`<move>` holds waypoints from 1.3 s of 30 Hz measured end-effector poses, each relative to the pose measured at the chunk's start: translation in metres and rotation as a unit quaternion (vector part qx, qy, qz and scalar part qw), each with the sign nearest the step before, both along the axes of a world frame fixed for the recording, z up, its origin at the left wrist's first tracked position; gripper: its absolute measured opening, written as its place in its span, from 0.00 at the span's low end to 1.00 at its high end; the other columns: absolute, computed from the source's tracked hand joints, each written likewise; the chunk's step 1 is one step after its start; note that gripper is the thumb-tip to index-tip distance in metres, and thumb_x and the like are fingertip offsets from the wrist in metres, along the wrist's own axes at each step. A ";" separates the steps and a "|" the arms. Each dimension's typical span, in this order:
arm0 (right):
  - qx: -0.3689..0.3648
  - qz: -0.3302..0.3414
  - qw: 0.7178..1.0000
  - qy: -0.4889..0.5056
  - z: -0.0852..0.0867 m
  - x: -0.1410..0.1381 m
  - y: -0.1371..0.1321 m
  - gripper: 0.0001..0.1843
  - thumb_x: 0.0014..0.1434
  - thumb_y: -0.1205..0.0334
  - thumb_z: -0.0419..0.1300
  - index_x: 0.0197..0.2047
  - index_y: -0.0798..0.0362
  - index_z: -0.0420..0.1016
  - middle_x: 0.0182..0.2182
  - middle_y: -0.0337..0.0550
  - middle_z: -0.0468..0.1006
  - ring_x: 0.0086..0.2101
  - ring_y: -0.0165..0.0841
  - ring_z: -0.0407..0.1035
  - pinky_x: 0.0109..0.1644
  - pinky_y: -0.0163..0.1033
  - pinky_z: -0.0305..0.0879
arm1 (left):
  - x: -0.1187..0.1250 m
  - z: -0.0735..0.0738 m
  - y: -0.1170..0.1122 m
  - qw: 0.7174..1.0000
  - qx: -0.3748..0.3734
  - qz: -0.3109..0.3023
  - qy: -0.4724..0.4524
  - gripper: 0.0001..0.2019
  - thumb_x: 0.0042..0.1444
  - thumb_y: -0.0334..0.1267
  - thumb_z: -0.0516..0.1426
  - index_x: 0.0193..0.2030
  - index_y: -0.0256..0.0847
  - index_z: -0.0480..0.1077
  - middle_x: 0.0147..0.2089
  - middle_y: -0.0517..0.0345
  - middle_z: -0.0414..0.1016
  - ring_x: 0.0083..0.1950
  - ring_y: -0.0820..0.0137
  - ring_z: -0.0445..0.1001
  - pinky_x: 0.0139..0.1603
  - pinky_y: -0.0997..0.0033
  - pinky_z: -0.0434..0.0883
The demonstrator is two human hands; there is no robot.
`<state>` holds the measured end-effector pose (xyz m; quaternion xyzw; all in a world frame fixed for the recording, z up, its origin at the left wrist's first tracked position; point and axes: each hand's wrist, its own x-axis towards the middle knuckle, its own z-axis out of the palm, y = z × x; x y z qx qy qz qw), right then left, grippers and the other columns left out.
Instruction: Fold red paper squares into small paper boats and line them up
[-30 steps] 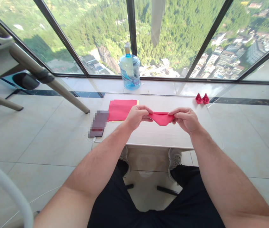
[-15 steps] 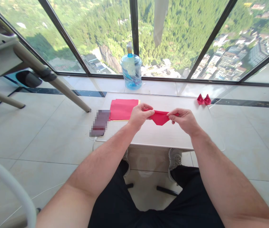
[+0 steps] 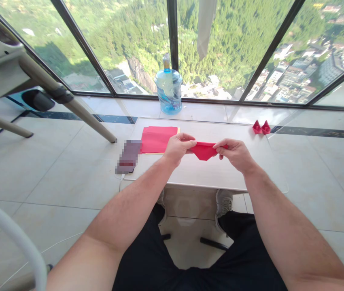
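A folded red paper piece (image 3: pixel 204 150), pointed at the bottom, hangs just above the small white table (image 3: pixel 202 173). My left hand (image 3: pixel 177 148) pinches its left end and my right hand (image 3: pixel 234 153) pinches its right end, both with fingers closed. A stack of flat red paper sheets (image 3: pixel 158 139) lies on the table's back left part, close to my left hand. Two small folded red paper shapes (image 3: pixel 261 127) stand at the table's far right corner.
A blurred phone (image 3: pixel 128 156) with a white cable lies at the table's left edge. A blue water jug (image 3: pixel 168 89) stands on the sill by the floor-to-ceiling window. Grey equipment legs (image 3: pixel 69 105) slant across the left floor. My shoes rest under the table.
My hands have drawn slightly closer together, and the red piece between them looks narrower. The view has shifted a little.
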<state>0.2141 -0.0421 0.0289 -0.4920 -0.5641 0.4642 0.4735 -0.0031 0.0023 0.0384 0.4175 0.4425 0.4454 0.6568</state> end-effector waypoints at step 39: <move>0.012 -0.023 0.965 -0.260 0.015 -0.012 -0.001 0.09 0.54 0.58 0.65 0.34 0.53 0.84 0.28 0.41 0.83 0.30 0.34 0.74 0.34 0.37 0.68 | 0.007 -0.003 -0.007 0.991 0.071 -0.058 0.098 0.09 0.45 0.34 0.68 0.31 0.33 0.74 0.25 0.58 0.76 0.27 0.72 0.76 0.30 0.71 0.76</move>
